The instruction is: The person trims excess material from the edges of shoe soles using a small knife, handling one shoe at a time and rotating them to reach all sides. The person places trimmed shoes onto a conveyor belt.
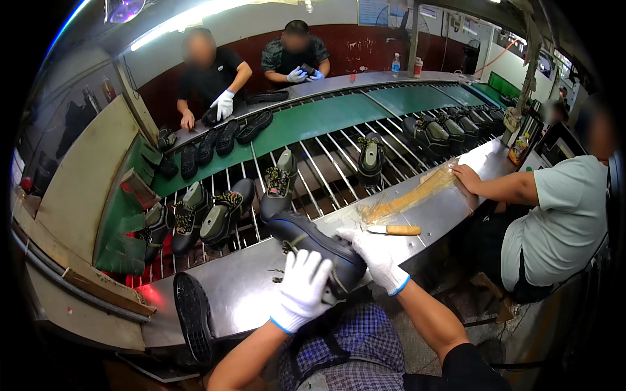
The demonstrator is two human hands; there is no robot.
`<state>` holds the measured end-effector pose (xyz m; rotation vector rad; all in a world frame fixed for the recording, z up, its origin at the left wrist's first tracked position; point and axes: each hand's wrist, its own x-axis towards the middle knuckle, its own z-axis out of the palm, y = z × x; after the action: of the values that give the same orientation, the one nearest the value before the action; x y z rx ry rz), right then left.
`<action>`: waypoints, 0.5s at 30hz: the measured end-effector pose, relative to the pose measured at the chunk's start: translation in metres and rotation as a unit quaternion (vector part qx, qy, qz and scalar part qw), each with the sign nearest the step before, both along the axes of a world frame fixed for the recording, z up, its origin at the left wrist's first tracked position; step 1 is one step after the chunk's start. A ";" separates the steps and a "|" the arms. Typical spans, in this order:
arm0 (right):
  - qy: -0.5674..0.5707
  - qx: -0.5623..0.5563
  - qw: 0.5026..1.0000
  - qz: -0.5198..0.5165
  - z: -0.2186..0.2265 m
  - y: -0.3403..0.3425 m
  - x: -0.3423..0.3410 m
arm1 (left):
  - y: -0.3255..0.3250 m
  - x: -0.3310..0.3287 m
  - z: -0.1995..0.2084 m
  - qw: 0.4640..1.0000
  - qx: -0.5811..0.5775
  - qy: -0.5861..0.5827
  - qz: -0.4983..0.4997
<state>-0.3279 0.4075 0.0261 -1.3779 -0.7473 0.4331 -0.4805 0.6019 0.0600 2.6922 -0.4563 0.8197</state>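
A black work shoe point(312, 240) is held tilted above the front edge of the metal bench, its toe pointing away to the left. My left hand point(303, 285), in a white glove, grips its near left side with the fingers along the upper. My right hand point(375, 259), also gloved, is closed around its right side. Part of the shoe is hidden behind my left hand. To the left, a loose black sole point(192, 316) lies at the bench edge. Beyond my right hand rests a knife point(394, 230) with a wooden handle.
The metal bench point(244, 287) fronts a roller conveyor point(329, 169) carrying several laced shoes point(280, 182). Behind it runs a green belt point(313, 124) with several soles point(227, 137). Two people work across; another person point(554, 215) sits at right, a hand on the bench by brown tape.
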 end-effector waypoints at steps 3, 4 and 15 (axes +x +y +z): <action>0.001 0.110 0.993 0.033 0.063 0.026 -0.019 | 0.029 -0.008 0.039 0.987 -0.141 -0.072 -0.019; -0.075 0.089 0.993 -0.014 0.075 0.033 -0.021 | 0.034 -0.007 0.053 0.983 -0.178 -0.047 -0.026; -0.088 -0.139 0.976 -0.143 0.095 0.014 -0.016 | 0.015 0.020 0.061 0.989 -0.122 -0.046 -0.071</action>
<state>-0.3441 0.4212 0.1207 -1.7766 -0.6328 0.1943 -0.4601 0.6167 0.1213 2.3772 -0.5252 0.8988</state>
